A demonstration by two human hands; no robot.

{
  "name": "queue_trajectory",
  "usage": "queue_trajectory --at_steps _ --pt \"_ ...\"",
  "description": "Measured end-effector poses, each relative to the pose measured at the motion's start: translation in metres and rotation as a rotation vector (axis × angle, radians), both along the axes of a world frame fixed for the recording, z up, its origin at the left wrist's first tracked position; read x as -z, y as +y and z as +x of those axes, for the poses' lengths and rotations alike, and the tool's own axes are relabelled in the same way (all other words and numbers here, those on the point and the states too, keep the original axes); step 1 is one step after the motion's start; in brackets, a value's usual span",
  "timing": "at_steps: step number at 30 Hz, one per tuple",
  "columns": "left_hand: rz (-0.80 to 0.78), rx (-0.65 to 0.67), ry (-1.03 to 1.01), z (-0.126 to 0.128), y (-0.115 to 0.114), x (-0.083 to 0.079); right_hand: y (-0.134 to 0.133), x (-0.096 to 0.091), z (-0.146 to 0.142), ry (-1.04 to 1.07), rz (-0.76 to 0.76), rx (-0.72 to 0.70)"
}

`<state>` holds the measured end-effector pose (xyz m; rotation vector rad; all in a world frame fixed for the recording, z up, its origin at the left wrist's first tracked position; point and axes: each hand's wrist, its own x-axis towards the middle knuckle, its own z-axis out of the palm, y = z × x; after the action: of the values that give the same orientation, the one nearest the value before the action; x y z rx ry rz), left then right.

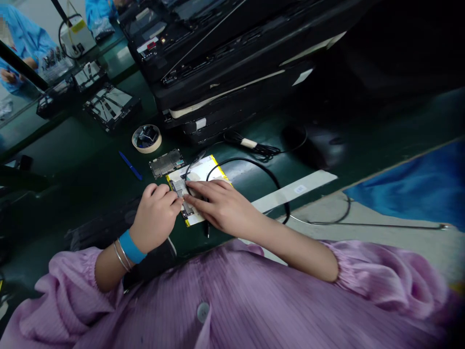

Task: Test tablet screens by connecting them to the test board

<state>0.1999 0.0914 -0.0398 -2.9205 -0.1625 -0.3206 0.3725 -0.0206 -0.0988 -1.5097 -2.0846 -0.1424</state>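
A flat white device with a yellow edge [203, 170] lies on the dark green bench, with small grey parts on its near left corner. My right hand [218, 206] rests flat on it, fingers stretched out and pressing its near part. My left hand [157, 215] is curled closed at the device's left edge, fingertips touching the small grey part; what it pinches is too small to make out. A bare circuit board [166, 163] lies just beyond the device. A black cable [267, 173] loops over the device.
A roll of tape [147, 138] and a blue pen [130, 166] lie to the far left. A stack of black trays [232, 63] fills the back. Open devices [109, 104] lie further left. A person in blue [22, 48] works at the far left corner.
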Motion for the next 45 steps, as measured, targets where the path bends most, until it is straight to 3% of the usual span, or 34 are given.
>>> queue_trajectory --at_steps 6,11,16,19,22,26,30,33,36,38,40,42,45 --pt "0.156 0.143 0.012 0.002 -0.007 0.001 0.000 0.002 0.000 0.002 -0.013 -0.004" --pt "0.238 0.158 0.077 0.004 -0.011 0.001 0.000 0.003 0.000 -0.001 -0.012 0.002" --pt "0.108 0.089 0.077 0.000 -0.011 0.006 0.000 0.000 0.000 0.077 -0.024 0.019" --pt "0.068 0.019 0.079 -0.003 -0.010 0.009 0.007 -0.002 0.005 0.123 -0.053 0.188" --pt "0.034 -0.020 0.093 -0.003 -0.009 0.008 0.020 -0.002 0.011 0.021 -0.102 0.301" --pt "0.023 -0.049 0.116 -0.001 -0.017 0.009 0.031 -0.002 0.013 -0.085 -0.151 0.300" --pt "0.076 -0.076 0.095 0.000 -0.029 0.015 0.030 0.002 0.010 -0.173 -0.059 0.255" --pt "0.113 -0.111 0.047 -0.002 -0.035 0.000 0.031 0.008 0.014 -0.276 -0.008 0.269" --pt "0.081 -0.185 -0.028 -0.025 -0.044 -0.041 0.033 0.013 0.017 -0.336 0.009 0.258" --pt "0.012 -0.242 -0.075 -0.055 -0.049 -0.071 0.033 0.013 0.016 -0.348 -0.006 0.272" --pt "-0.083 -0.345 -0.120 -0.095 -0.051 -0.091 0.034 0.013 0.015 -0.342 -0.030 0.290" --pt "-0.173 -0.530 -0.191 -0.141 -0.049 -0.089 0.034 0.013 0.013 -0.331 -0.046 0.298" --pt "-0.349 -0.916 -0.472 -0.203 -0.047 -0.050 0.036 0.016 0.013 -0.308 -0.051 0.310"
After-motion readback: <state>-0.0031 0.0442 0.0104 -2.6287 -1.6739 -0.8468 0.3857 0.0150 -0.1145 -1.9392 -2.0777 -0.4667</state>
